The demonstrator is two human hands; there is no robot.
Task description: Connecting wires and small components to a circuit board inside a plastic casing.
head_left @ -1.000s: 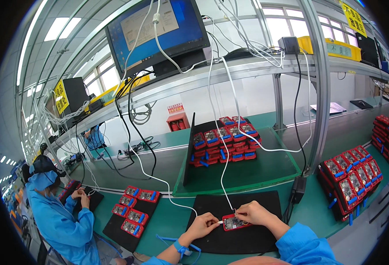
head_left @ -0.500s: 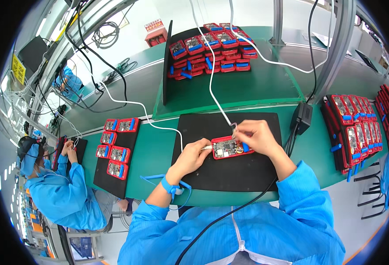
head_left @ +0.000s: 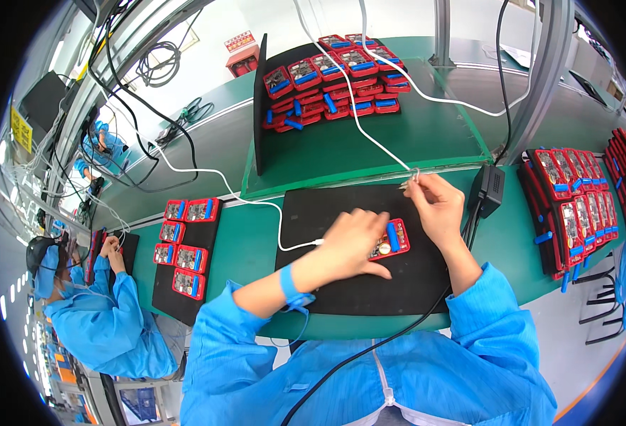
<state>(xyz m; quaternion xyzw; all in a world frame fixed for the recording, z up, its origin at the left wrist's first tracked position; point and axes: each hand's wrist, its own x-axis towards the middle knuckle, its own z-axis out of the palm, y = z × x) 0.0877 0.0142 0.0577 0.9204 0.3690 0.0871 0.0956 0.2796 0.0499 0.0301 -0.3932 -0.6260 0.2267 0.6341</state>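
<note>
A red-framed circuit board (head_left: 398, 236) with a blue strip lies on the black mat (head_left: 327, 291). My left hand (head_left: 348, 245) is over it, fingers stretched out and thumb spread, a little blurred, hiding the board's left part. Whether the hand touches the board I cannot tell. Beside that wrist, the white cable plug (head_left: 318, 242) lies loose on the mat. Up and right of the board, my right hand (head_left: 437, 206) pinches the small metallic end of a hanging white cable (head_left: 377, 142), clear of the board. My left wrist wears a blue wrist strap (head_left: 291, 290).
Stacked red-framed boards (head_left: 334, 67) stand at the back, more on a rack (head_left: 572, 206) at right. Several boards (head_left: 188, 259) lie on a mat at left. A black adapter box (head_left: 487, 190) stands beside my right hand. A co-worker (head_left: 107, 312) sits at left.
My left hand has let go of the white plug and moved right over the board. My right hand has lifted the other cable's end up and right, away from the board.
</note>
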